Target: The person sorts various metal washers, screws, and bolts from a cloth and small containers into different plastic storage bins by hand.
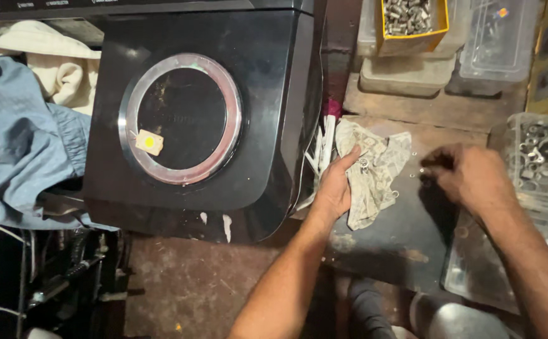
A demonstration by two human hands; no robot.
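Observation:
My left hand [335,186] rests on a dirty crumpled rag [374,172] spread on a dark work surface [412,226], fingers loose and the index finger pointing at small metal washers [363,165] lying on the rag. My right hand [468,176] hovers to the right of the rag, fingers curled and pinched together near a few tiny metal parts [422,171] on the surface; whether it holds one is hidden.
A black appliance with a round chrome-ringed panel [183,119] stands at the left, blue and cream cloths [23,125] beside it. A yellow bin of bolts [409,19] and clear plastic boxes [500,37] sit at the back. A clear container of washers [547,154] stands at the right.

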